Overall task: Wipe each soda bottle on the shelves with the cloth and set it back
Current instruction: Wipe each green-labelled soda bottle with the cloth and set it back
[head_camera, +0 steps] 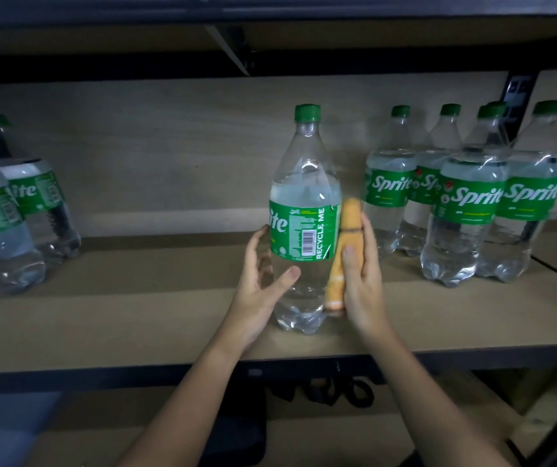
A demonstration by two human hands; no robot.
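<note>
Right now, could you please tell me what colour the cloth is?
The cloth is orange, seen in the head view.

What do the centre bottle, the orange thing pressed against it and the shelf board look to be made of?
Centre bottle: clear glossy plastic, see-through with highlights, green printed label. Cloth: soft orange fabric, matte, apparently folded; blurred. Shelf board: matte tan wood-look board, probably laminated particleboard.
</note>
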